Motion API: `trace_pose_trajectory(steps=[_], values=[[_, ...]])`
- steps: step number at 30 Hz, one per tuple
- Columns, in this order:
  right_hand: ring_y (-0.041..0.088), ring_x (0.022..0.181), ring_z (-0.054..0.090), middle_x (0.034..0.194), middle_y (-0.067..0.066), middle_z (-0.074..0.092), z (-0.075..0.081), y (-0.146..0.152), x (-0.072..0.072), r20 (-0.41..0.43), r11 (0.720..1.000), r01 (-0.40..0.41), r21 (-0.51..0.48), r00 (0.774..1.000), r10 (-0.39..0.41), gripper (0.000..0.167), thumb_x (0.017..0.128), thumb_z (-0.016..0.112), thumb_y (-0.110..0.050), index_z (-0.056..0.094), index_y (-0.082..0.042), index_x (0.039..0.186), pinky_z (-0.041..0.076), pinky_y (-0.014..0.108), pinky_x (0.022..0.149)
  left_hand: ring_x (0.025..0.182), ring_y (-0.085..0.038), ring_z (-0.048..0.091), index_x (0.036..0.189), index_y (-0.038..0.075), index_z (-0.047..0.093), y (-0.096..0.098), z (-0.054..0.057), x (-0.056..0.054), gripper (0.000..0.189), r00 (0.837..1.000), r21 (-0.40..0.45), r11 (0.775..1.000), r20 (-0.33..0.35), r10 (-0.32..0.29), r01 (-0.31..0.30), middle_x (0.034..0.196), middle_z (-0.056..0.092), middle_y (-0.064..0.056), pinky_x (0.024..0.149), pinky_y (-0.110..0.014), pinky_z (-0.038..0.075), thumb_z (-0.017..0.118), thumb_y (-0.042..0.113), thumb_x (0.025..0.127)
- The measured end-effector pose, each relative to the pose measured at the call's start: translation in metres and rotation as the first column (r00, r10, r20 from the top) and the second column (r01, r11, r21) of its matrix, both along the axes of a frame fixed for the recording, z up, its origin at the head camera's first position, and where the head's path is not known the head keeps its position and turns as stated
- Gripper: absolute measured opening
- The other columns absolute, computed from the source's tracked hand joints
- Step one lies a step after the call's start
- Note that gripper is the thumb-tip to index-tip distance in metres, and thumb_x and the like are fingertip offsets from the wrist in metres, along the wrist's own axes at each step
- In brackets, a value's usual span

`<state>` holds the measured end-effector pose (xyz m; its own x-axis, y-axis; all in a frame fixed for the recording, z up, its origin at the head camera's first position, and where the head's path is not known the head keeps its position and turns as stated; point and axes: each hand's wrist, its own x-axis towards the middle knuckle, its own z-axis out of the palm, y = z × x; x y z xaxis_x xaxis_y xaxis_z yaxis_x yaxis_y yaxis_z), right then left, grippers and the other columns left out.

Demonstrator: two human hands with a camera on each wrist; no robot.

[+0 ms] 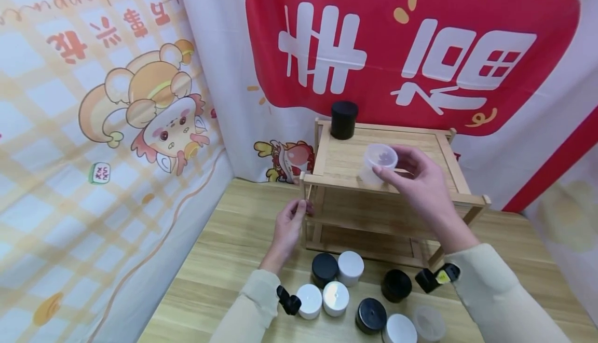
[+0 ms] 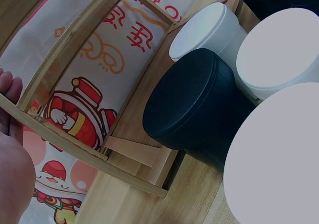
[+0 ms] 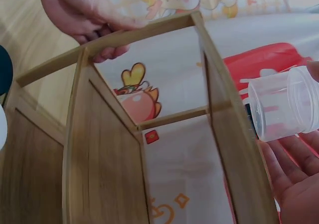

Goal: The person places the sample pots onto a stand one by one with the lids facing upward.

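My right hand [image 1: 422,177] holds a clear plastic jar [image 1: 379,161] between thumb and fingers, at the front edge of the wooden shelf's top board [image 1: 420,148]. In the right wrist view the clear jar [image 3: 279,104] lies close to that board; whether it touches cannot be told. A black jar [image 1: 344,120] stands at the back left corner of the top board. My left hand [image 1: 287,231] grips the left front post of the wooden shelf [image 1: 303,229], its fingers [image 3: 107,52] curled round the wood in the right wrist view.
On the floor before the shelf stand several white jars [image 1: 335,298] and black jars [image 1: 371,315], with another clear jar [image 1: 429,323] at their right. A printed cloth [image 1: 93,203] hangs along the left, and a red banner print [image 1: 383,37] covers the cloth behind the shelf.
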<state>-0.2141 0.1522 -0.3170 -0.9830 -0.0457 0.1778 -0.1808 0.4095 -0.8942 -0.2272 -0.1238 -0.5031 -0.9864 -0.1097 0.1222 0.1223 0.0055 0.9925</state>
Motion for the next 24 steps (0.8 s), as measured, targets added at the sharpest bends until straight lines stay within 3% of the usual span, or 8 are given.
trace_pose_trajectory(steps=[13, 24], values=[[0.028, 0.141, 0.058, 0.153, 0.007, 0.06, 0.01, -0.031, -0.042, 0.127, 0.999, 0.014, 0.046, 0.992, -0.02, 0.083, 0.091, 0.081, -0.061, 0.05, -0.025, 0.159, 0.053, 0.048, 0.115, 0.107, -0.015, 0.07, 0.126, -0.001, 0.07, 0.0, 0.0, -0.001, 0.048, 1.0, -0.011, 1.0, -0.004, 0.005, -0.005, 0.115, 0.076, -0.018, 0.11, -0.043, 0.053, 0.054, 0.042, 0.113], [0.029, 0.141, 0.057, 0.156, 0.009, 0.058, 0.012, -0.046, -0.059, 0.178, 1.0, 0.022, -0.017, 0.984, -0.019, 0.084, 0.092, 0.082, -0.058, 0.049, -0.023, 0.16, 0.051, 0.048, 0.12, 0.11, -0.015, 0.069, 0.129, -0.001, 0.069, 0.0, 0.002, 0.0, 0.051, 1.0, 0.0, 1.0, 0.02, -0.003, 0.003, 0.118, 0.076, -0.018, 0.115, -0.049, 0.051, 0.054, 0.044, 0.112]])
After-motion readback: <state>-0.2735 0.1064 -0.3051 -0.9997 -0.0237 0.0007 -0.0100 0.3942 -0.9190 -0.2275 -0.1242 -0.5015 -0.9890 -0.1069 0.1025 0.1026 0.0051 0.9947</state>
